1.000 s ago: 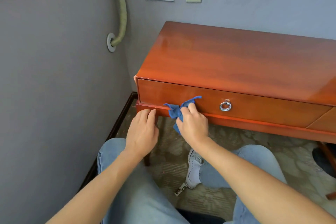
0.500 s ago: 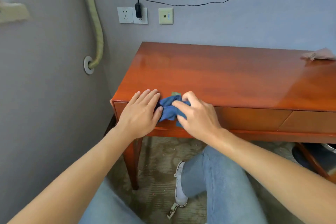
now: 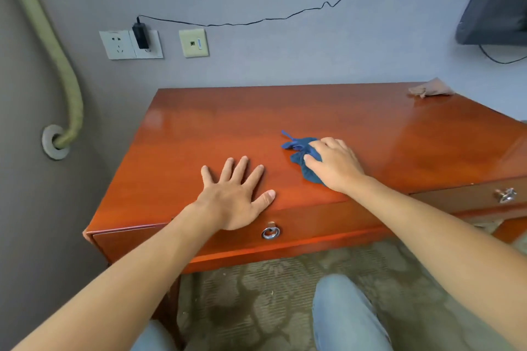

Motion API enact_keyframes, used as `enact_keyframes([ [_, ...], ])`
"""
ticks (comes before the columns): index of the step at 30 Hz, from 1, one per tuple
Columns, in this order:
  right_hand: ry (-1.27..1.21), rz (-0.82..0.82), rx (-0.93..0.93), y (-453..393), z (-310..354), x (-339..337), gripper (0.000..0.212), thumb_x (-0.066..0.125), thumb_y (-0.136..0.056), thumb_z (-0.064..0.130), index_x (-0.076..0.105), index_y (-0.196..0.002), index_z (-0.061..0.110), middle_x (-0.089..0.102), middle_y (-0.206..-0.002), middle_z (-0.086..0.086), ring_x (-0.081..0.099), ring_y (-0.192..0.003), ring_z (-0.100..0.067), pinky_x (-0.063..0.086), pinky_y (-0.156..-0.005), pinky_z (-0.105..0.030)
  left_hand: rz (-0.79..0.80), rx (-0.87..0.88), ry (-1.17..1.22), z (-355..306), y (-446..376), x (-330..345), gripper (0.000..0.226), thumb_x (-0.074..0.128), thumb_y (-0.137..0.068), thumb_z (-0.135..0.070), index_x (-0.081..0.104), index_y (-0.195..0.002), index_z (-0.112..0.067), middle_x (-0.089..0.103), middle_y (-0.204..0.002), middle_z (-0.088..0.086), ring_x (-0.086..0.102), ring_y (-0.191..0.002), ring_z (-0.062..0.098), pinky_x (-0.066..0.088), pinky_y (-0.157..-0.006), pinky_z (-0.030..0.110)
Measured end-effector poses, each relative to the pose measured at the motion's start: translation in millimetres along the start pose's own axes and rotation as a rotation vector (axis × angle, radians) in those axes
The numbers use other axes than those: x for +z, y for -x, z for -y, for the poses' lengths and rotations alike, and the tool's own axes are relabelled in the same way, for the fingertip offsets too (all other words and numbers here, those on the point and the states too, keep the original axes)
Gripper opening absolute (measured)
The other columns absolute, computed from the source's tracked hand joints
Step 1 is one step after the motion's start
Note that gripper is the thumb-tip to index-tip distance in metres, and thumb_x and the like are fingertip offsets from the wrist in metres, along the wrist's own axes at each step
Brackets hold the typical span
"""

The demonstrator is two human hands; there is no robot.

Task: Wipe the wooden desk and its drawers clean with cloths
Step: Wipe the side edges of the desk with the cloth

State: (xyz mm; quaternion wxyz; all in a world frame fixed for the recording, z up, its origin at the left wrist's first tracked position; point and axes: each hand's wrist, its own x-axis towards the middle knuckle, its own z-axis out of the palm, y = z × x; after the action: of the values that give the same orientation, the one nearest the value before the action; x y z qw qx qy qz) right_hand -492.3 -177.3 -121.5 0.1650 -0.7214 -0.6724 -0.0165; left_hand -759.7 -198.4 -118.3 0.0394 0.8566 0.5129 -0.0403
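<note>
The glossy reddish wooden desk fills the middle of the view. My left hand lies flat on its top near the front edge, fingers spread, just above the left drawer with its metal ring pull. My right hand rests on a crumpled blue cloth on the desktop, fingers curled over it; part of the cloth is hidden under the palm. A second drawer with a ring pull shows at the right.
A pinkish cloth lies at the desk's far right corner. Wall sockets with a plugged charger and cable are behind the desk. A padded pipe runs down the left wall. A dark screen hangs top right. My knees are below, over patterned carpet.
Both hands have come up from the drawer front and desk edge onto the desktop. The right hand carried the blue cloth to the right; the left hand let go and spread flat.
</note>
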Motion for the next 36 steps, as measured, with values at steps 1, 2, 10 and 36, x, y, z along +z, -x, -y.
enact_keyframes([
  [1,-0.014,0.018,-0.040,-7.3,-0.8,1.3,0.046,0.046,-0.100,0.052,0.055,-0.138,0.028,0.050,-0.143,0.003,0.039,-0.136,-0.022,0.030,-0.111,-0.034,-0.026,0.027,0.003,-0.5,-12.9,-1.6,0.079,0.007,-0.097,-0.078,-0.002,-0.165,-0.039,-0.016,-0.173,-0.004,-0.016,-0.159,0.021,-0.009,-0.124,0.063],
  [2,-0.038,0.041,-0.085,-14.4,-2.7,3.2,0.049,0.048,-0.099,0.054,0.053,-0.141,0.028,0.047,-0.146,0.004,0.037,-0.139,-0.020,0.029,-0.111,-0.032,-0.073,0.064,0.008,-0.4,-28.2,-3.9,0.079,0.008,-0.097,-0.077,0.002,-0.166,-0.037,-0.015,-0.174,-0.004,-0.017,-0.159,0.018,-0.009,-0.126,0.058],
  [10,-0.064,0.047,-0.109,-100.4,-96.3,2.4,0.053,0.048,-0.098,0.059,0.057,-0.138,0.026,0.054,-0.138,0.006,0.042,-0.135,-0.016,0.028,-0.115,-0.030,-0.080,0.046,-0.012,-20.7,-100.7,-0.8,0.082,-0.005,-0.089,-0.082,-0.015,-0.161,-0.045,-0.021,-0.170,-0.010,-0.022,-0.158,0.018,-0.009,-0.128,0.050],
  [36,-0.980,0.454,0.728,-14.4,-343.3,-323.3,0.072,0.053,-0.070,-0.014,0.051,-0.129,0.026,0.059,-0.122,0.005,0.066,-0.102,-0.022,0.051,-0.069,-0.034,0.469,0.096,0.969,-391.1,-217.3,-204.4,0.100,0.082,-0.088,-0.014,0.018,-0.164,-0.029,0.035,-0.158,-0.010,0.045,-0.137,0.012,0.041,-0.099,0.028],
])
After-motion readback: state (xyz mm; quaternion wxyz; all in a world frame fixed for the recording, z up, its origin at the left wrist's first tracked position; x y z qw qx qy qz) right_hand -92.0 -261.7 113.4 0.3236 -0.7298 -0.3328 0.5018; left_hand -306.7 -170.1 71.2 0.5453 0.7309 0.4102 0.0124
